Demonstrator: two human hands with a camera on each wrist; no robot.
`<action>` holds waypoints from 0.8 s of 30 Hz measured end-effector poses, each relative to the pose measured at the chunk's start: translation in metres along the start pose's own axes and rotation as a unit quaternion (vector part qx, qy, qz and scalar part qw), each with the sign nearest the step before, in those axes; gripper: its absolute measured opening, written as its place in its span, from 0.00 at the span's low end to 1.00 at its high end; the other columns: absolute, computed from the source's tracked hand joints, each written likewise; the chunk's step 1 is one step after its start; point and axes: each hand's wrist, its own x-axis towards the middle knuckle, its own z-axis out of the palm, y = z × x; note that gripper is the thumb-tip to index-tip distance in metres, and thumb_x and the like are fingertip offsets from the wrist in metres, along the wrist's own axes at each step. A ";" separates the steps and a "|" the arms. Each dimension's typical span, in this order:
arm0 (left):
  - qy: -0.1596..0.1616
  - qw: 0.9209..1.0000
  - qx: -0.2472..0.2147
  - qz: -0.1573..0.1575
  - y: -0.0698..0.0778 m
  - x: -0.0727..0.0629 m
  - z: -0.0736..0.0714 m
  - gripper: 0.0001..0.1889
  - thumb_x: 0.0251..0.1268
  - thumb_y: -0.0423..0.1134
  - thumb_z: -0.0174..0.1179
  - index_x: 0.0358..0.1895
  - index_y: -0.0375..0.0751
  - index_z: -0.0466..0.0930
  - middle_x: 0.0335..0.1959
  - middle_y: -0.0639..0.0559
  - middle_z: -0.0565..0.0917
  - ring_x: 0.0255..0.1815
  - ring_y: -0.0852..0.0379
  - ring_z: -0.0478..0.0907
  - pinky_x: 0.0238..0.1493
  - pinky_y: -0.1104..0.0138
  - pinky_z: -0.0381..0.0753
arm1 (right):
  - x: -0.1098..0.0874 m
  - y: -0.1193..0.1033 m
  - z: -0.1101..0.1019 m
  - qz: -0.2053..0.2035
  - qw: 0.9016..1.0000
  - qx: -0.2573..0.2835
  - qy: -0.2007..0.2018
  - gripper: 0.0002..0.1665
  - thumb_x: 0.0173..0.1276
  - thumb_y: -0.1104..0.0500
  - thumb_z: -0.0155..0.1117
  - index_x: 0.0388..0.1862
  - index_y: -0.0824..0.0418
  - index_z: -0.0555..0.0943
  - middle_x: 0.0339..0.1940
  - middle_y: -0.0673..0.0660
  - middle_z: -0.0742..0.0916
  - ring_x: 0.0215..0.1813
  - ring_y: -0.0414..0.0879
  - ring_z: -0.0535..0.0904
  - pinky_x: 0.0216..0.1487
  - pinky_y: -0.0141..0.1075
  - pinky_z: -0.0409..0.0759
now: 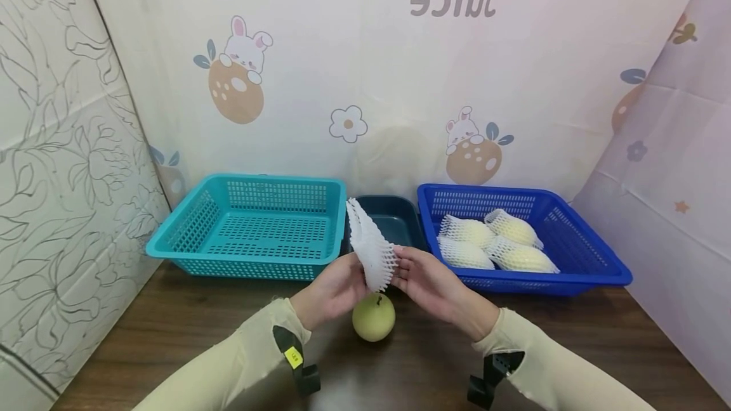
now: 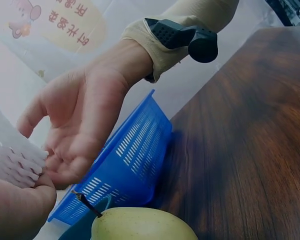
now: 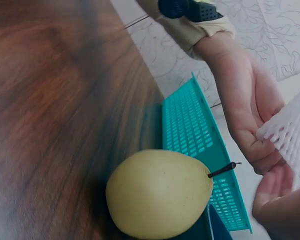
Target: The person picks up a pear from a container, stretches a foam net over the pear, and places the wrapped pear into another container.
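Note:
A white foam fruit net (image 1: 371, 249), flattened and upright, is held between both hands above the table. My left hand (image 1: 337, 289) grips its lower left side. The fingers of my right hand (image 1: 429, 284) pinch its lower right edge; in the left wrist view that hand (image 2: 82, 120) is seen palm-on beside the net (image 2: 12, 150). Just below the hands a bare yellow-green pear (image 1: 374, 318) stands on the wooden table, its dark stem pointing up. The right wrist view shows this pear (image 3: 160, 195) up close, with the left hand (image 3: 245, 100) behind it at the net's edge.
A teal basket (image 1: 245, 269) with nothing in it stands at the back left. To the right, a blue basket (image 1: 594, 268) holds several pears (image 1: 465, 252) in foam nets. Between them sits a dark tray (image 1: 394, 202), partly hidden by the hands. A printed curtain (image 1: 308, 49) hangs behind.

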 end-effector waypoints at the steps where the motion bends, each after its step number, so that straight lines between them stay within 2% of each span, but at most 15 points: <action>1: 0.003 1.000 0.001 0.001 0.000 0.000 0.000 0.22 0.79 0.39 0.36 0.70 0.37 0.51 0.69 0.40 0.57 0.67 0.48 0.57 0.66 0.57 0.57 | 0.000 0.000 0.000 -0.001 1.000 0.025 0.000 0.11 0.75 0.59 0.47 0.51 0.63 0.69 0.48 0.55 0.78 0.51 0.47 0.73 0.58 0.38 0.70; 4: 0.012 1.000 0.003 0.006 -0.001 0.001 -0.001 0.22 0.78 0.38 0.36 0.70 0.36 0.52 0.68 0.39 0.58 0.67 0.48 0.57 0.67 0.57 0.57 | 0.000 -0.001 0.000 0.002 0.997 0.083 -0.006 0.13 0.75 0.59 0.45 0.54 0.63 0.65 0.50 0.56 0.78 0.52 0.46 0.73 0.58 0.38 0.71; 6: 0.014 1.000 0.000 0.011 0.000 0.001 -0.002 0.22 0.78 0.36 0.35 0.71 0.36 0.52 0.69 0.40 0.59 0.67 0.49 0.57 0.67 0.58 0.57 | -0.001 -0.001 0.000 0.013 0.995 0.096 -0.016 0.16 0.75 0.58 0.45 0.57 0.63 0.63 0.51 0.56 0.78 0.53 0.46 0.74 0.58 0.39 0.71; 11: 0.021 0.999 -0.020 0.025 0.004 0.001 -0.004 0.25 0.78 0.37 0.37 0.72 0.35 0.48 0.71 0.39 0.55 0.71 0.48 0.52 0.70 0.56 0.50 | -0.003 -0.001 -0.002 0.062 0.995 0.058 -0.054 0.27 0.77 0.54 0.43 0.69 0.62 0.53 0.57 0.56 0.76 0.55 0.45 0.74 0.59 0.39 0.71; 14: 0.036 0.999 -0.008 0.020 0.006 0.000 -0.004 0.25 0.78 0.40 0.40 0.73 0.37 0.51 0.71 0.40 0.57 0.70 0.47 0.54 0.69 0.53 0.51 | -0.005 -0.001 -0.005 0.088 0.993 0.038 -0.070 0.31 0.78 0.53 0.43 0.73 0.62 0.50 0.59 0.56 0.75 0.57 0.46 0.74 0.61 0.40 0.69; 18: 0.050 0.998 0.024 0.009 0.005 -0.002 -0.005 0.24 0.78 0.41 0.40 0.71 0.38 0.56 0.68 0.41 0.63 0.66 0.49 0.63 0.67 0.53 0.59 | -0.006 0.002 -0.008 0.089 0.993 0.029 -0.072 0.24 0.78 0.55 0.44 0.69 0.62 0.61 0.57 0.57 0.78 0.56 0.46 0.75 0.61 0.41 0.70; 21: 0.065 0.997 0.039 0.003 0.003 -0.003 -0.008 0.22 0.77 0.40 0.41 0.70 0.38 0.60 0.65 0.42 0.68 0.61 0.51 0.69 0.64 0.55 0.65 | -0.006 0.005 -0.009 0.072 0.995 0.034 -0.065 0.16 0.78 0.58 0.43 0.58 0.60 0.74 0.53 0.55 0.81 0.53 0.45 0.76 0.58 0.39 0.72; 24: 0.083 0.995 0.053 -0.004 0.000 -0.004 -0.011 0.22 0.76 0.40 0.43 0.68 0.37 0.63 0.63 0.43 0.71 0.58 0.53 0.72 0.62 0.57 0.67 | -0.007 0.008 -0.011 0.060 0.996 0.046 -0.048 0.15 0.78 0.59 0.44 0.48 0.58 0.80 0.49 0.53 0.83 0.49 0.42 0.77 0.55 0.37 0.73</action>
